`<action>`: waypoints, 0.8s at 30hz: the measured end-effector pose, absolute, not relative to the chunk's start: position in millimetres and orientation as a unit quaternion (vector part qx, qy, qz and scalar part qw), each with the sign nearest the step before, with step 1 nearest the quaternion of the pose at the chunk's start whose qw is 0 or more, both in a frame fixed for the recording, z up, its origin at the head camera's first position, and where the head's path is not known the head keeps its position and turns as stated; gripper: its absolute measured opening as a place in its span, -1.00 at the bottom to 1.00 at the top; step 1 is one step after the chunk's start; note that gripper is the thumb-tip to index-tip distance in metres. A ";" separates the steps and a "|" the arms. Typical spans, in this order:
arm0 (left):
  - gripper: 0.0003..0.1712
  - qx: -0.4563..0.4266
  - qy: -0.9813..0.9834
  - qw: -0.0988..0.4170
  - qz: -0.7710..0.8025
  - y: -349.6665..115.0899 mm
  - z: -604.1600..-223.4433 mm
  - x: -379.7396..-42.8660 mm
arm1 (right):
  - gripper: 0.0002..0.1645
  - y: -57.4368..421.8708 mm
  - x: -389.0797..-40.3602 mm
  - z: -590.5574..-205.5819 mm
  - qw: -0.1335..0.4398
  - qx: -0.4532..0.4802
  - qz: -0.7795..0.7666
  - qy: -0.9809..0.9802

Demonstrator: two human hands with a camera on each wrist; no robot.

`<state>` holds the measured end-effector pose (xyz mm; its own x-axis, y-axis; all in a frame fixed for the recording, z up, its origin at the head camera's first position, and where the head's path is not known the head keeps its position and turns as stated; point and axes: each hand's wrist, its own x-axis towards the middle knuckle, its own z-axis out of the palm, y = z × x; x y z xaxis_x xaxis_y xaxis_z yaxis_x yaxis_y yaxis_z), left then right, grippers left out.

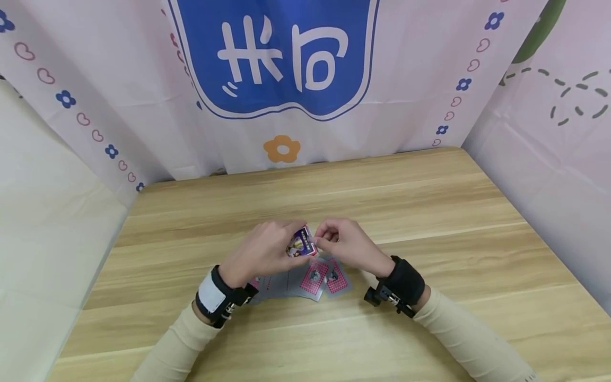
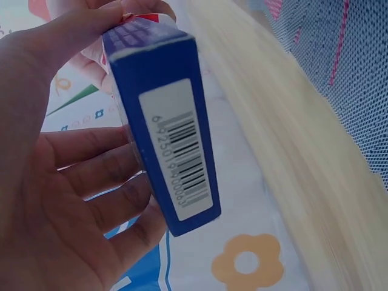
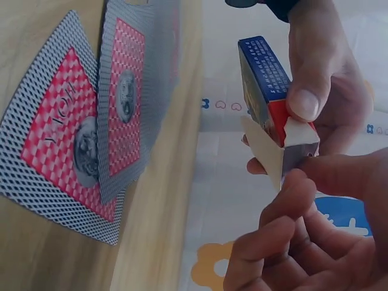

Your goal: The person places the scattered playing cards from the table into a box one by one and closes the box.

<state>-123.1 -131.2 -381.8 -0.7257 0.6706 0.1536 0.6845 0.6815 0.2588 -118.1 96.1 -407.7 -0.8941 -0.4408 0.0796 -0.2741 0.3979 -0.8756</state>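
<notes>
Blue box near overlapping cards, gripped between thumb and bent fingers of left hand, pinched at its end by right hand; hard to see inside, or to make out half-covered cards.

1. I look down on a wood-grain tabletop, streaked light brown.
2. Behind it I see a white printed cloth, softly creased, bearing a blue shield emblem above an orange flower.
3. Rows of hearts and blue flowers flank the emblem.
4. I have a plain whitish panel at left, pale cloth with grey-green dashes at right.
</notes>
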 end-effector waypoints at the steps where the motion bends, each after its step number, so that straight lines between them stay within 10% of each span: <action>1: -0.22 -0.368 -0.917 0.021 -0.151 -131.3 -381.8 -123.0 | -0.93 95.7 -118.3 -408.5 0.086 -0.212 -0.506 0.831; 24: -0.17 -0.342 -0.931 0.033 -0.126 -135.0 -379.8 -124.9 | -0.45 90.4 -111.9 -430.4 0.179 -0.214 -0.243 0.929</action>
